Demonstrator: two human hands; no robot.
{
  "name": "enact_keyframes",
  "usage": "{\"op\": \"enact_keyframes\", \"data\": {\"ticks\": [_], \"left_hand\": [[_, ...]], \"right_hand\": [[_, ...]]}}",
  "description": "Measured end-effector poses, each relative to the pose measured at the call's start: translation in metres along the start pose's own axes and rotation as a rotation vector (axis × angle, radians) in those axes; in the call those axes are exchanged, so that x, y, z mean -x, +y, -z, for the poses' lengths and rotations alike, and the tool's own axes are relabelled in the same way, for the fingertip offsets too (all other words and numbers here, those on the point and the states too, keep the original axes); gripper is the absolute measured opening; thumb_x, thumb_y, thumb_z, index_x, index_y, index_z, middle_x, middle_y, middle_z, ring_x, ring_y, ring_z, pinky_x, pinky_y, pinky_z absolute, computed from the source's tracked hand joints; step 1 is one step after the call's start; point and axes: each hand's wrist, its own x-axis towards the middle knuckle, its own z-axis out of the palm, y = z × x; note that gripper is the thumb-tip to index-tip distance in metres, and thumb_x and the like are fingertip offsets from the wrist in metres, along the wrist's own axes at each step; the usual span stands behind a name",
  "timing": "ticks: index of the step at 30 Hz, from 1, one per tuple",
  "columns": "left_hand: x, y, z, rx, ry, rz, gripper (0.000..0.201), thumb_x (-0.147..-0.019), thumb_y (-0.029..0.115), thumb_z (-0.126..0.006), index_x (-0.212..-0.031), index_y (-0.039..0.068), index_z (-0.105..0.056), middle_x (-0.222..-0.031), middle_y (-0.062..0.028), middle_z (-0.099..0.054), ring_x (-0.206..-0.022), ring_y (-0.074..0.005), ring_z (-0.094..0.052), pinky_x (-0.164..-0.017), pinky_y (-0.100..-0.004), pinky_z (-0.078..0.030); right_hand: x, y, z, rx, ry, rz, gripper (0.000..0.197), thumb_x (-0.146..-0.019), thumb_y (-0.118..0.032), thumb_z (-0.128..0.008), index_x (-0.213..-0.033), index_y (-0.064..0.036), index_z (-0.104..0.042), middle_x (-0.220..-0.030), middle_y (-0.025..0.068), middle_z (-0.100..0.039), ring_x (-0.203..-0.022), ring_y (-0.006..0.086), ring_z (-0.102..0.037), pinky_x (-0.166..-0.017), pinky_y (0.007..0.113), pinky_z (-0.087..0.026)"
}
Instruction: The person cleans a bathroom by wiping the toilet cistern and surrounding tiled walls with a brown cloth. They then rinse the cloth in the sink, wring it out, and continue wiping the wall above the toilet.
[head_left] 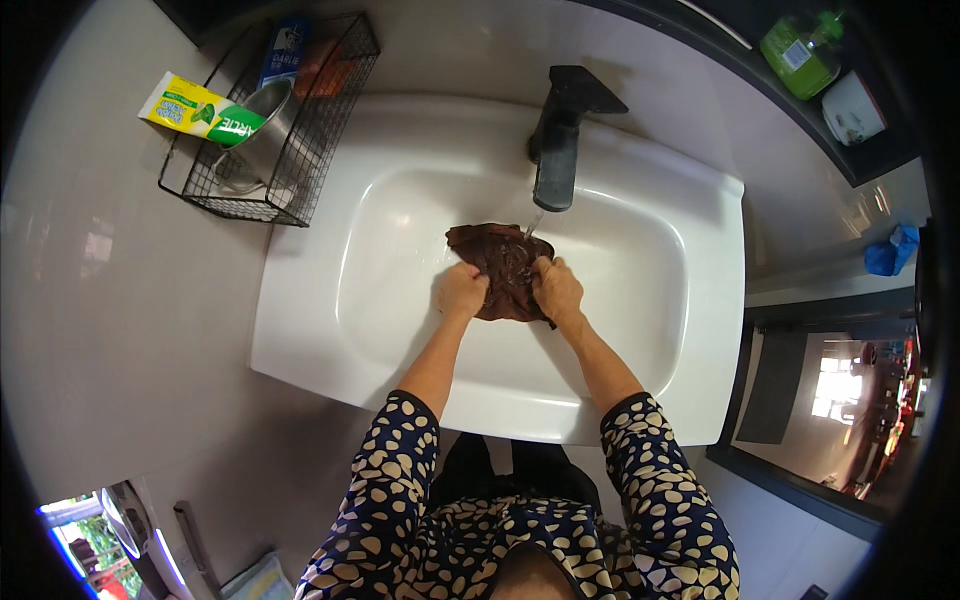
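A wet dark brown cloth is spread between my two hands in the white sink basin. My left hand is closed on its left edge, and my right hand grips the right edge. Water from the black faucet runs down onto the cloth's upper part. The cloth looks rumpled, with its lower edge hanging toward me. Which kind of cloth it is, I cannot tell.
At the back left, a black wire basket holds a metal cup and a yellow-green tube. A green pump bottle and a white container stand on a dark shelf at the upper right. Below hangs a blue item.
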Motion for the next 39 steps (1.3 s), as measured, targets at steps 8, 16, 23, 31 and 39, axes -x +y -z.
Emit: {"op": "enact_keyframes", "data": {"ticks": [8, 16, 23, 31, 39], "left_hand": [[0.010, 0.009, 0.019, 0.876, -0.198, 0.515, 0.054, -0.089, 0.049, -0.049, -0.127, 0.011, -0.042, -0.130, -0.0148, -0.043, -0.116, -0.0366, -0.044, -0.085, -0.0658, -0.039], [-0.003, -0.012, -0.008, 1.546, -0.613, 0.294, 0.052, -0.082, 0.064, -0.051, -0.096, 0.015, -0.049, -0.087, -0.0029, -0.049, -0.083, -0.0191, -0.049, -0.071, -0.0361, -0.045], [0.011, 0.034, -0.034, 2.080, -0.669, -0.059, 0.026, -0.091, 0.035, -0.054, -0.101, 0.011, -0.054, -0.087, -0.0002, -0.057, -0.082, -0.0155, -0.057, -0.072, -0.0310, -0.050], [0.000, 0.041, 0.004, 1.830, -0.925, 0.131, 0.030, -0.090, 0.044, -0.054, -0.082, 0.015, -0.053, -0.074, 0.0006, -0.056, -0.068, -0.0149, -0.055, -0.057, -0.0314, -0.046], [0.028, 0.055, 0.011, 1.218, -0.347, 0.230, 0.062, -0.085, 0.044, -0.057, -0.129, 0.003, -0.042, -0.126, -0.0138, -0.049, -0.116, -0.0263, -0.048, -0.098, -0.0458, -0.039]], "right_hand": [[-0.007, -0.025, 0.005, -0.002, 0.266, -0.017, 0.039, -0.075, -0.015, -0.064, -0.112, -0.0146, -0.054, -0.104, 0.0139, -0.050, -0.099, 0.0344, -0.051, -0.073, 0.052, -0.045], [0.072, -0.119, 0.055, -0.968, 0.110, 0.473, 0.020, -0.076, -0.009, -0.056, -0.094, -0.0017, -0.051, -0.078, 0.0055, -0.052, -0.073, 0.0138, -0.050, -0.067, 0.027, -0.043], [0.017, -0.103, 0.049, -0.368, 0.489, 0.381, 0.032, -0.085, -0.032, -0.058, -0.075, -0.0022, -0.057, -0.067, 0.0173, -0.058, -0.062, 0.0325, -0.058, -0.057, 0.042, -0.044], [0.053, -0.112, 0.049, -0.294, 0.480, 0.345, 0.034, -0.092, -0.032, -0.045, -0.076, -0.0039, -0.055, -0.067, 0.0211, -0.058, -0.061, 0.0382, -0.058, -0.058, 0.047, -0.045], [-0.015, -0.013, 0.029, -0.278, 0.417, -0.285, 0.027, -0.091, -0.031, -0.044, -0.090, -0.0053, -0.054, -0.081, 0.0209, -0.060, -0.075, 0.0401, -0.060, -0.071, 0.052, -0.046]]}}
